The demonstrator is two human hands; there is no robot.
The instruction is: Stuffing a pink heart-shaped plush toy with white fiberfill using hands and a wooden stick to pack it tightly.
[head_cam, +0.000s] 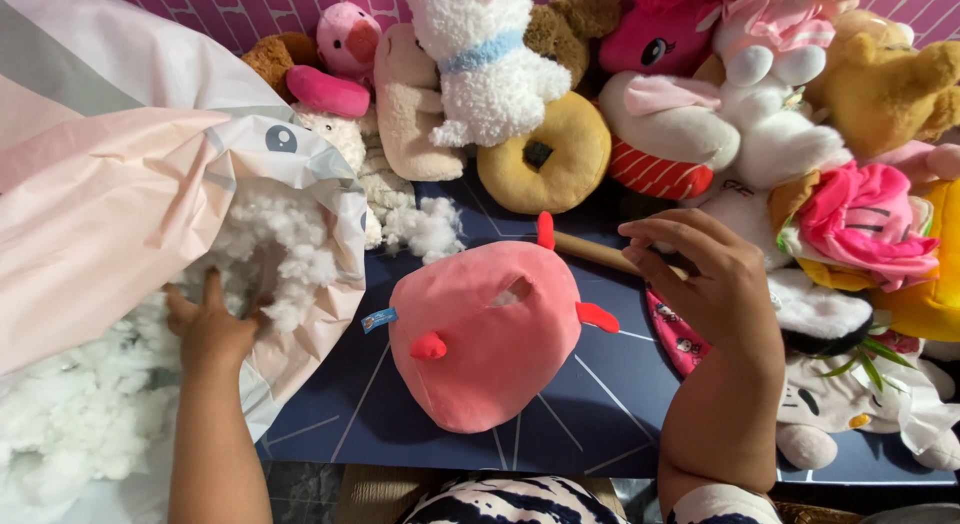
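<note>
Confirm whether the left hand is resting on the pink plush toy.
No. The left hand is buried in the white stuffing inside the bag, apart from the pink plush toy.

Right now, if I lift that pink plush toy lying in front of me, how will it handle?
The pink plush toy probably feels light and squashy: it looks puffed with the same white stuffing your left hand is in. Its rounded body might wobble or roll when pushed. Stuffing may spill, since white shows through the open hole on top.

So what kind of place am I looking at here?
Probably a home toy-stuffing worktable: a bag of white stuffing under the left hand, a half-filled pink plush, and finished plush toys piled behind.
</note>
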